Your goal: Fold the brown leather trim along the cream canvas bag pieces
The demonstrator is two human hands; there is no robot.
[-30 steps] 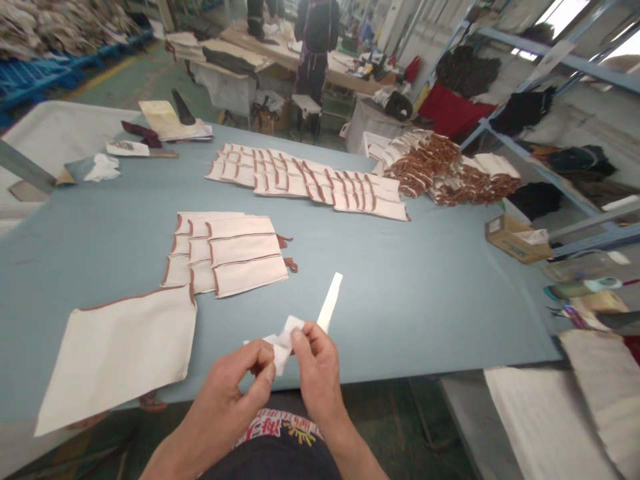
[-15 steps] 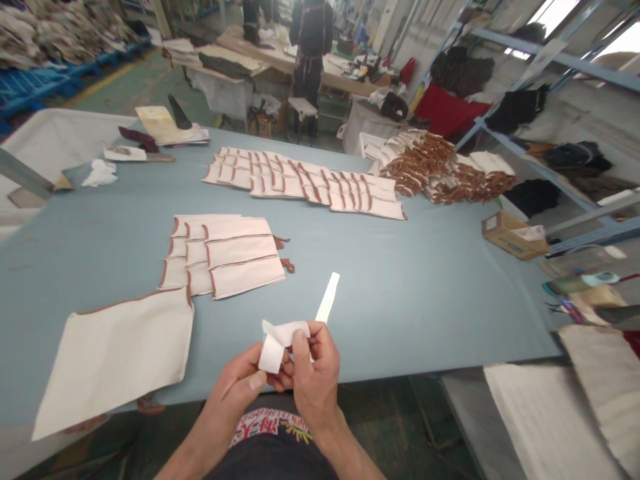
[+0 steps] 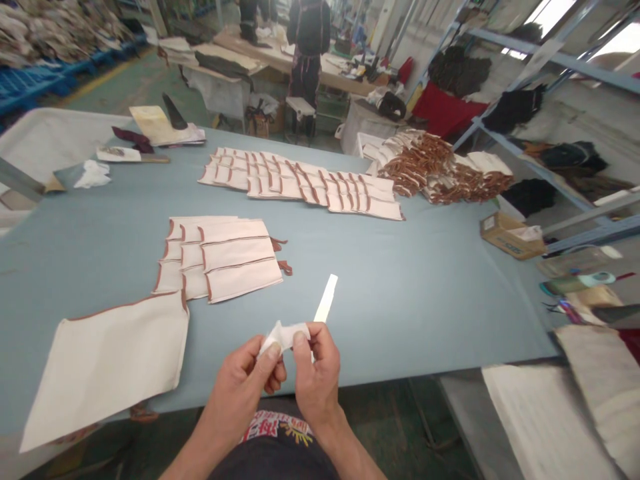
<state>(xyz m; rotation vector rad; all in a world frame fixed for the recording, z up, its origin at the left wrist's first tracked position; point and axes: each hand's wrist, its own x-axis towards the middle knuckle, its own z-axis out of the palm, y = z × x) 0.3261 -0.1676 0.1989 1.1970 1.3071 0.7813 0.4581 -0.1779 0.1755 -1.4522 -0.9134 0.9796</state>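
Both my hands pinch a small white strip [image 3: 294, 335], which looks like paper or thin fabric, above the table's near edge. My left hand [image 3: 245, 377] has its thumb pressed over the strip's left end. The other end sits between the thumb and fingers of my right hand [image 3: 317, 367]. Just beyond my right hand a narrow white strip [image 3: 327, 297] lies on the table. To the left is a large cream cloth panel [image 3: 110, 367] with brown edging. Behind it lie several overlapping cream pouches [image 3: 240, 257] with brown trim and loops.
A blue-grey table [image 3: 400, 287] spans the view. Across its back runs a row of cream pouches [image 3: 300, 180], with a heaped pile [image 3: 440, 167] to the right. A cardboard box [image 3: 513, 237] stands at the right edge. A person [image 3: 307, 53] stands behind another table.
My left thumb has moved up and over the white strip, whose hanging left end is now folded and gripped. My right hand has stayed nearly in place.
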